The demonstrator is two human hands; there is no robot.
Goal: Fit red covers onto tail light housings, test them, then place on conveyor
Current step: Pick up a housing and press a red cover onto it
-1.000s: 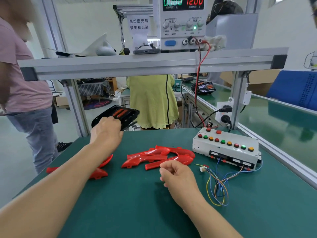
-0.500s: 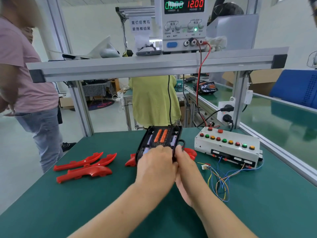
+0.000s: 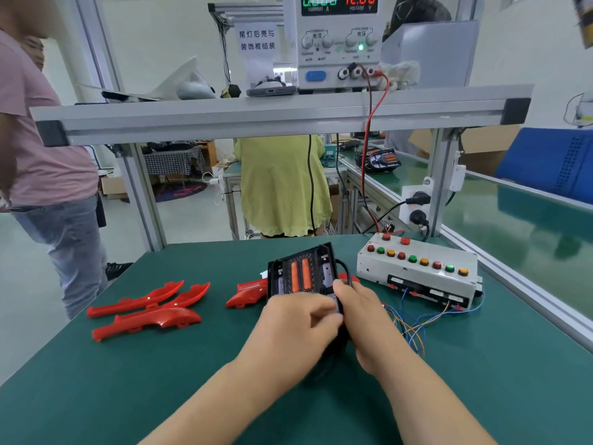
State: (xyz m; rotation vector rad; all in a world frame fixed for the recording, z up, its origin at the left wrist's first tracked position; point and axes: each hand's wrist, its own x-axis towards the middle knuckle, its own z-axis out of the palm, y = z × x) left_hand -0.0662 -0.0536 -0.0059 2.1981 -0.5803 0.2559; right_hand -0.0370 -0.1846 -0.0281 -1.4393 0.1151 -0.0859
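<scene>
Moved tail light housing [image 3: 301, 274] to centre since earlier; gripped by left hand [image 3: 288, 329] and right hand [image 3: 369, 319]. Read "12.00 VOLTAGE" on power supply [image 3: 337, 43].

power supply [image 3: 340, 43]: 12.00 (VOLTAGE V) | paper sign [image 3: 257, 40]: 尾灯后壳与装饰框组装

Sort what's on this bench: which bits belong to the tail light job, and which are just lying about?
In the job: black housing, held by left hand and right hand; red covers; button test box; its loose wires; power supply.
Lying about: phone, white cloth and pale shell on the shelf; blue crate.
</scene>
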